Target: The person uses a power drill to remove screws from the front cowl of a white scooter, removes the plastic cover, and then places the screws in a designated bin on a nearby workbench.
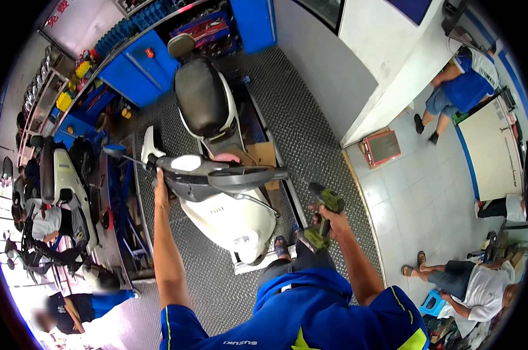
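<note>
A white scooter [224, 224] with a black seat [199, 93] stands in front of me on a dark patterned metal floor, its front panel toward me. My left hand [160, 185] is closed at the left end of its handlebar [153, 162], beside a round mirror [117, 151] on a stalk; the fingertips are partly hidden. To the right of the scooter, my right hand [333, 223] grips a green and black cordless power tool [329, 201] by the handle. The tool's battery end [315, 238] hangs low near my leg, apart from the scooter.
Blue cabinets [136, 76] and tool shelves line the back left. More scooters [71, 198] stand at the left. A red-framed box [382, 147] lies on the tiles by the white pillar [386, 87]. Several people are around, one seated at right by a blue stool [432, 303].
</note>
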